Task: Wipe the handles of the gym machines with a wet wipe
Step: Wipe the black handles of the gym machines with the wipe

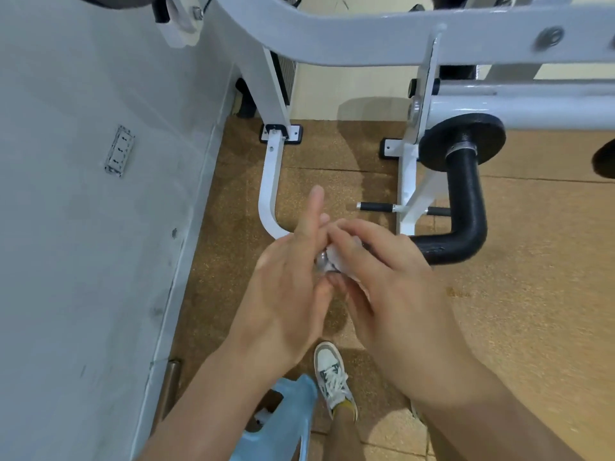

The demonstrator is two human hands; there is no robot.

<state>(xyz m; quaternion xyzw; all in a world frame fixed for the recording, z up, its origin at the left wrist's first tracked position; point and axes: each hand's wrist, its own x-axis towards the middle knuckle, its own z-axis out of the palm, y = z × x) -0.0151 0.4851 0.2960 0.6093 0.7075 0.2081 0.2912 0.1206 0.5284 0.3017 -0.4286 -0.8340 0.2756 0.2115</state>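
**At the handle end: wipe bunched, coverage in doubt**

Between the two hands we find the wet wipe (pixel 334 259), white and crumpled, lying against the handle (pixel 320 261), of which only the metal end cap shows. The right hand (pixel 382 271) is curled over wipe and handle together, holding the wipe to the grip. The left hand (pixel 286 287) stands just beside the cap with its forefinger straight. We cannot tell whether its other fingers pinch the wipe, as the hand itself hides them.

Risks, in our judgement:

1. The wipe is bunched rather than spread, so a pass could touch only part of the grip and miss the underside.
2. Both hands crowd the end. The wipe could slide off past the cap and drop to the floor (pixel 532 261), where it would pick up dirt.
3. The black padded bar (pixel 466 201) and the weight plate (pixel 462 141) sit near the right forearm. A long stroke along the handle could knock against them.
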